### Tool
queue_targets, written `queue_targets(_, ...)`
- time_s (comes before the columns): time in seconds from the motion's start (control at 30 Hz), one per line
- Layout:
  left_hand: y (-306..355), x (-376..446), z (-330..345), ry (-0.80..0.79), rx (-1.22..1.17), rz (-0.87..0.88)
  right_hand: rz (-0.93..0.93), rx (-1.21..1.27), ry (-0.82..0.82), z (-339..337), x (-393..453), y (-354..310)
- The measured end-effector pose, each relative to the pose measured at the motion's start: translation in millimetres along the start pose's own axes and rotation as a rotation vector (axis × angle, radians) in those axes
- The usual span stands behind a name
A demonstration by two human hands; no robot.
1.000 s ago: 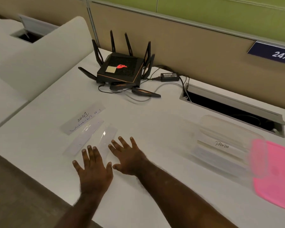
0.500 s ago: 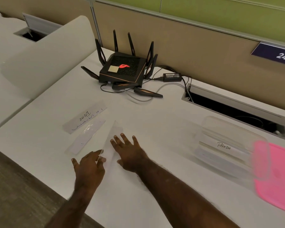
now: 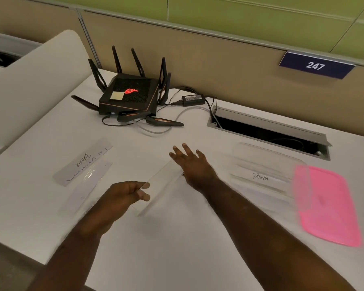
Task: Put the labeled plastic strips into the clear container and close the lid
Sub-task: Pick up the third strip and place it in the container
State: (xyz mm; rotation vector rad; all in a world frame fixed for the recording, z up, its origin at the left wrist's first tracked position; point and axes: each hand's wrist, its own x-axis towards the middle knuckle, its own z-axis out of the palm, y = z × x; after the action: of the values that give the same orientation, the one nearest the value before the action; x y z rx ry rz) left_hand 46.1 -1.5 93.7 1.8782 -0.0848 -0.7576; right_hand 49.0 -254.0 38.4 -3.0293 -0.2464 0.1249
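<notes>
My left hand (image 3: 124, 195) pinches one end of a clear plastic strip (image 3: 160, 186) lifted off the white desk. Its far end rests against the palm of my right hand (image 3: 192, 162), whose fingers are spread. Two more strips lie at the left: one marked "BEAR" (image 3: 83, 161) and a plainer one (image 3: 86, 186) just in front of it. The clear container (image 3: 267, 162) stands at the right with strips inside, one reading "PANDA" (image 3: 260, 177). Its pink lid (image 3: 329, 204) lies flat on the desk beside it.
A black router (image 3: 130, 95) with antennas, its cables and a power adapter (image 3: 192, 99) sit at the back. An open cable hatch (image 3: 269, 131) lies behind the container. A white divider panel (image 3: 29, 85) rises at the left. The desk's front edge runs near my forearms.
My left hand went from flat on the desk to pinching a strip and lifting it rightward. My right hand moved right with the strip's far end.
</notes>
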Motion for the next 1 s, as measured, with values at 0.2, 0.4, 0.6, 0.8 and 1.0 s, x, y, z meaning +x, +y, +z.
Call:
queue_targets(0.2,13,20,13,-0.067,-0.033,0.042,0.022,0.129,-0.016,-30,-33,56)
queue_targets(0.4,38,46,44,-0.088,0.105,0.166,0.148,0.192,-0.021,-51,-82,104)
queue_targets(0.6,65,69,85,-0.157,0.401,0.348,0.283,0.248,-0.012,-67,-129,152)
queue_targets(0.8,93,99,130,-0.116,0.637,0.55,0.394,0.235,0.089,-80,-168,188)
queue_targets(1.0,117,124,178,0.005,0.947,0.73,0.564,0.054,0.164,-75,-198,211)
